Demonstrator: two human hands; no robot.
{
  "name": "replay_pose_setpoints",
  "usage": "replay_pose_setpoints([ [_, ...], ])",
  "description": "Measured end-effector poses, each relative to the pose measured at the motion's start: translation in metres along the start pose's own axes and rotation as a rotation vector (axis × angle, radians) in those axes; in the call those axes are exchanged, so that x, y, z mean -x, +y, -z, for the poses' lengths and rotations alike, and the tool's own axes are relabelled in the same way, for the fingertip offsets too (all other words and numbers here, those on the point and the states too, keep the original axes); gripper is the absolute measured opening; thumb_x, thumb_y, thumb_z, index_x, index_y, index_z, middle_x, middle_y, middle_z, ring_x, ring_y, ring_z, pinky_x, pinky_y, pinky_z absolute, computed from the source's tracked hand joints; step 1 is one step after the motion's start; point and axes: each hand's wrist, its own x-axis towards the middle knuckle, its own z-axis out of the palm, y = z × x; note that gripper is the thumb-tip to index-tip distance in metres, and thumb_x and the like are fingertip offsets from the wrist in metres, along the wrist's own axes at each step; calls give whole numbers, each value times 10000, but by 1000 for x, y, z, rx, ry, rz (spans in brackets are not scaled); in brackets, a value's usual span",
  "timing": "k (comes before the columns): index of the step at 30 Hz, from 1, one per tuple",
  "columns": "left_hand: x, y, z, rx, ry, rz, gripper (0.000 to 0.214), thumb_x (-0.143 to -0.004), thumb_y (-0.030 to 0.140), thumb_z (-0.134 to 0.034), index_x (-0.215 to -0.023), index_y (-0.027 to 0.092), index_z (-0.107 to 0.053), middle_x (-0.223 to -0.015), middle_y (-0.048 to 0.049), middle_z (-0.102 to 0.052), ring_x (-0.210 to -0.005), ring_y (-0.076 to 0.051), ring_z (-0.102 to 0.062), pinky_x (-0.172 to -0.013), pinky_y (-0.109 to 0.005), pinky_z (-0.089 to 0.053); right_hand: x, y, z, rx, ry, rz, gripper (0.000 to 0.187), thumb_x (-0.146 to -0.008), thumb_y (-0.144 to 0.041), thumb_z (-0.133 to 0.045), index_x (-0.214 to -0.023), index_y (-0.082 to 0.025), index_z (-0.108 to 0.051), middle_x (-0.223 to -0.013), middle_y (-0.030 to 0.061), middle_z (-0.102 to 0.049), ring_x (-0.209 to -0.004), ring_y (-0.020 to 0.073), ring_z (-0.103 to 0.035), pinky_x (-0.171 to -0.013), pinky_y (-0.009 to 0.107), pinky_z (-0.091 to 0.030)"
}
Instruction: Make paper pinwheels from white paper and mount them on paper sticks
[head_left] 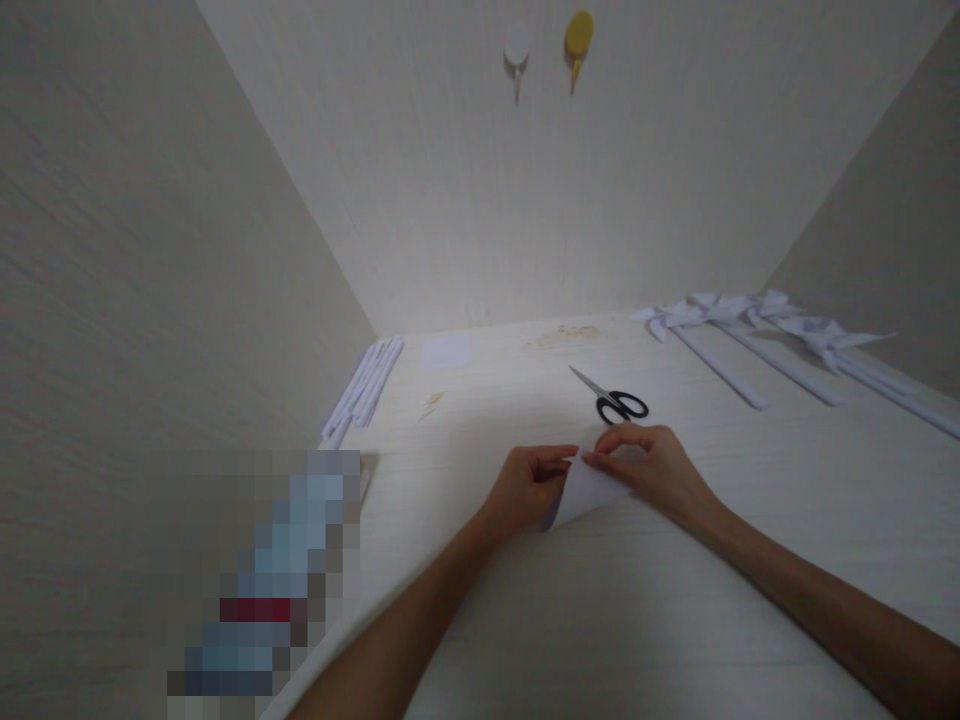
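Between my two hands is a piece of white paper [589, 495], bent over at its left side and held just above the table. My left hand [529, 490] grips its left edge, the fingers partly behind the sheet. The thumb and fingers of my right hand [652, 460] pinch its upper edge, close to the left fingertips. Just beyond my right hand lies a pair of scissors [613, 402] with black handles, its blades closed and pointing to the far left.
White paper pinwheels [750, 310] on rolled sticks [784, 365] lie at the back right. Several rolled paper sticks [365, 382] are stacked at the left edge, beside a flat paper square [445, 351]. Toothpick-like slivers [433, 403] lie nearby. Two hooks [579, 35] hang on the wall.
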Motion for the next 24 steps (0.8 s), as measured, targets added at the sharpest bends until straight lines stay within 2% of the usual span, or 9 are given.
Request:
replay_pose_setpoints([
  [5,2,3,0,44,28,2,338,-620,196,-595,-950,135,-634,-732,-54,-674,-587,-113,-573,-569,-220,-418,0,-2,0,-13,7,-3,178,-634,-336,-600,-544,-183,-589,-621,24,-621,-637,173,-570,-629,277,-422],
  [9,1,6,-3,46,164,44,324,-589,223,-623,-886,99,-652,-650,-51,-664,-511,-95,-535,-524,-218,-399,1,-2,0,-32,4,6,176,-634,-338,-600,-552,-182,-591,-621,25,-620,-635,172,-566,-637,282,-421],
  [13,0,5,-7,12,227,42,368,-563,256,-655,-886,82,-647,-673,-71,-671,-528,-110,-549,-538,-237,-415,1,-1,-1,-30,9,10,189,-635,-348,-601,-552,-179,-589,-628,28,-622,-650,175,-570,-656,288,-421],
  [17,1,3,-7,-54,244,32,337,-597,267,-627,-885,94,-649,-726,-77,-679,-570,-133,-572,-543,-247,-424,2,-2,-2,-14,8,20,189,-643,-353,-592,-561,-183,-589,-637,28,-627,-660,180,-575,-657,291,-422],
  [21,2,3,-6,-118,249,30,316,-618,255,-600,-889,101,-650,-724,-72,-677,-559,-124,-555,-532,-234,-408,0,-1,-1,41,-64,10,207,-657,-366,-577,-562,-182,-563,-611,20,-601,-613,159,-549,-589,270,-410],
  [24,3,3,-5,-163,223,47,322,-625,266,-589,-895,100,-648,-641,-50,-656,-481,-90,-493,-464,-206,-356,-3,4,1,18,-160,23,214,-645,-368,-586,-572,-182,-510,-555,-6,-543,-527,122,-489,-483,237,-361],
])
